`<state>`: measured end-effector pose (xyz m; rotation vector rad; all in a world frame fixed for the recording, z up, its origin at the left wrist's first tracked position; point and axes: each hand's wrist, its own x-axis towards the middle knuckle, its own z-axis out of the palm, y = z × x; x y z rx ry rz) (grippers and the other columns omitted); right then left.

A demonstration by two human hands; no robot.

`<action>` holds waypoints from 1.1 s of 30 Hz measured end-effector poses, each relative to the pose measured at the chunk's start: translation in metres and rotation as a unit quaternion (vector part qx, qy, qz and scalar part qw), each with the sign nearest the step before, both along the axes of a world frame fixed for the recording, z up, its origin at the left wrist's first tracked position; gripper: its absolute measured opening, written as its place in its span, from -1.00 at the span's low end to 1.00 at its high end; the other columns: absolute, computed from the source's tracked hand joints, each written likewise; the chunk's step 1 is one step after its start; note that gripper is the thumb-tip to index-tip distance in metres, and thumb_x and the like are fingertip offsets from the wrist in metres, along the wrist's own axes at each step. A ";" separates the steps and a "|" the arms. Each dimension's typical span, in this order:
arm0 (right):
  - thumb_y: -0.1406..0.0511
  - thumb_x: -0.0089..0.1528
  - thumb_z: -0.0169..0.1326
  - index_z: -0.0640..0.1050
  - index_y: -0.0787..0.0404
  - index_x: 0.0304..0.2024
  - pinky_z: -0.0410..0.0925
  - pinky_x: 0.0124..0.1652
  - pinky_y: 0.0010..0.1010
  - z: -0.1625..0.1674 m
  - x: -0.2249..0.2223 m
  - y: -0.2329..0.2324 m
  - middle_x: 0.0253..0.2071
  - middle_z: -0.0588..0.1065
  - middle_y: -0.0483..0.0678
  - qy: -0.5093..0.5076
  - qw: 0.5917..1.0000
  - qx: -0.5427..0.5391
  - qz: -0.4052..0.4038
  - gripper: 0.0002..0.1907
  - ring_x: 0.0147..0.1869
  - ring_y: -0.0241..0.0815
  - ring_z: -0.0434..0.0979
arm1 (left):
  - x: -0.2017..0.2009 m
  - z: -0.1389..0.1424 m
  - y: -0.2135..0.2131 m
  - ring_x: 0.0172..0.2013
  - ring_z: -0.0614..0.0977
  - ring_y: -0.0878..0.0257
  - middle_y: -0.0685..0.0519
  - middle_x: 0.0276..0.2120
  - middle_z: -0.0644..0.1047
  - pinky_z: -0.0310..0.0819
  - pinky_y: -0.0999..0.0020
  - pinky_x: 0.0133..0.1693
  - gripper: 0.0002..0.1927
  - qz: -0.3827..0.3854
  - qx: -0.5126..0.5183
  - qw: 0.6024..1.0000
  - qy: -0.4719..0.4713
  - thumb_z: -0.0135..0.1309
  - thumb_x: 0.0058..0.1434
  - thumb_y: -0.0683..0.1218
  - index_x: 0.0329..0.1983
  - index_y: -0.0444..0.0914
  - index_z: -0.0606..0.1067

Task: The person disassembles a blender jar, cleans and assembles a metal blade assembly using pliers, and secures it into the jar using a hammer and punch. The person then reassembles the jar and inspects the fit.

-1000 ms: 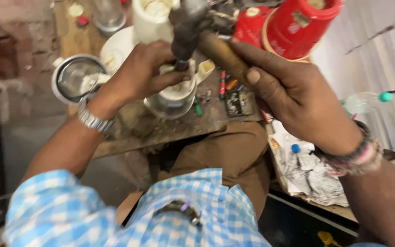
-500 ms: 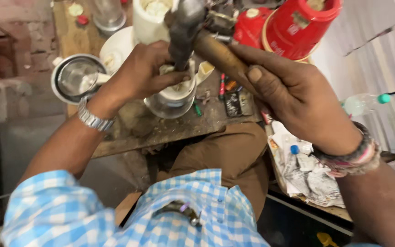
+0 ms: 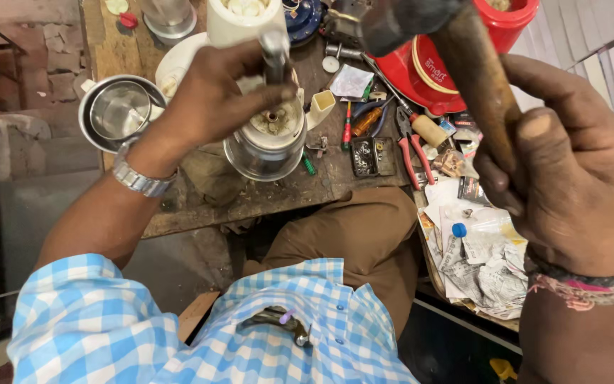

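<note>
My left hand (image 3: 211, 96) grips a short metal rod (image 3: 276, 53) held upright on the centre of an upturned steel jar base (image 3: 268, 146) on the wooden bench. My right hand (image 3: 570, 171) is closed around the wooden handle of a hammer (image 3: 463, 50), raised close to the camera on the right, its dark head near the top edge above the red container. The hammer head is apart from the rod.
A steel bowl (image 3: 119, 110) sits left of the jar. A red plastic container (image 3: 463, 64), red-handled pliers (image 3: 412, 153), screwdrivers and a small tray of screws (image 3: 371, 156) lie to the right. Crumpled papers (image 3: 477, 263) fill a box by my right knee.
The hammer has swung up and back from over the rod toward the camera and to the right. My left hand has kept the rod on the jar base.
</note>
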<state>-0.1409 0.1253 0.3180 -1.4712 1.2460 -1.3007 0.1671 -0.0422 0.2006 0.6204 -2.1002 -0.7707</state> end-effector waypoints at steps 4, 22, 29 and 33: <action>0.14 0.37 0.21 0.34 0.33 0.37 0.17 -0.56 -0.67 -0.007 -0.014 0.003 -0.32 0.49 -0.08 0.009 0.999 -0.018 0.033 -0.37 -0.51 -0.42 0.36 | 0.009 0.017 0.003 -0.06 0.71 0.30 -0.02 -0.12 0.64 0.63 0.36 0.02 -0.79 0.003 -0.003 0.997 0.082 0.25 0.48 -0.12 -0.05 -0.37 0.51; 0.30 0.21 0.11 0.57 -0.27 0.22 0.40 -0.41 -0.22 -0.280 0.014 -0.027 -0.18 0.52 -0.02 0.620 0.758 -0.089 0.180 -0.47 -0.31 -0.04 0.57 | -0.013 -0.247 0.062 -0.24 0.67 -0.09 -0.15 -0.27 0.63 0.57 0.01 -0.22 -0.75 0.103 0.004 0.908 -0.405 0.11 0.15 -0.07 -0.12 -0.19 0.59; 0.16 0.07 0.21 0.63 -0.16 0.06 0.19 -0.05 -0.01 -0.317 0.001 -0.028 -0.02 0.48 0.01 0.577 0.810 -0.042 0.098 -0.54 0.09 0.07 0.34 | -0.021 -0.242 0.065 -0.28 0.66 -0.13 -0.14 -0.32 0.64 0.54 -0.02 -0.23 -0.74 0.237 0.092 0.909 -0.331 0.18 0.27 0.08 -0.24 -0.21 0.63; 0.20 0.18 0.20 0.61 -0.13 0.07 0.21 0.07 -0.08 -0.322 0.012 -0.026 0.18 0.45 -0.08 0.557 0.827 -0.079 0.007 -0.63 0.23 0.05 0.36 | 0.006 -0.195 0.078 -0.20 0.71 0.08 -0.11 -0.22 0.66 0.60 0.16 -0.17 -0.82 0.308 0.040 0.950 0.029 0.27 0.21 -0.23 -0.13 -0.31 0.59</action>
